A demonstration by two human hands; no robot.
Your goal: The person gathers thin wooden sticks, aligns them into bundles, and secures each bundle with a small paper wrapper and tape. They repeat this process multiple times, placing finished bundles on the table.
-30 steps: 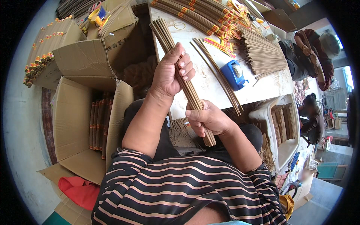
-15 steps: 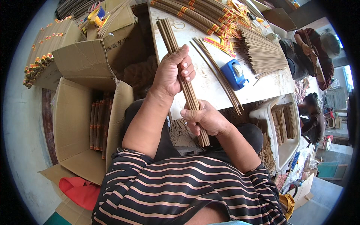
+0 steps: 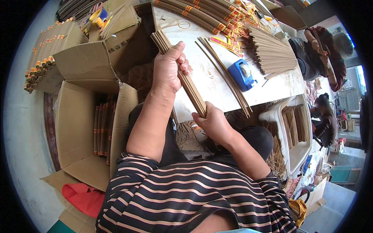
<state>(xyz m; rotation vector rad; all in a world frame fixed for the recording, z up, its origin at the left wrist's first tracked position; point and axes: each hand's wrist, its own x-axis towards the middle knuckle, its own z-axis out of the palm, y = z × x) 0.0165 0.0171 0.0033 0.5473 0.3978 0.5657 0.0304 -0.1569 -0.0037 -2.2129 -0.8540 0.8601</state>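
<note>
A bundle of thin brown incense sticks [image 3: 191, 90] slants across the near left part of the white table. My left hand [image 3: 169, 66] is closed round its upper part, thumb lying along the sticks. At the lower end my right hand [image 3: 214, 122] grips the bundle, its palm and fingers by the stick ends. A few loose incense sticks [image 3: 223, 75] lie on the table to the right of the bundle, next to a blue tape dispenser [image 3: 241, 74]. Farther right a large fanned pile of incense sticks [image 3: 272, 52] rests near the table's edge.
Banded stick bundles and red-yellow paper strips [image 3: 227, 46] cover the far side of the white table [image 3: 190, 50]. At left stands an open cardboard box [image 3: 75, 128] holding wrapped bundles. A white bin [image 3: 278, 132] with sticks is at right. Two people [image 3: 330, 50] are beyond.
Both hands have moved the bundle. The left hand went left and slightly down; the right hand now sits at the lower end, where sticks earlier stuck out below it.
</note>
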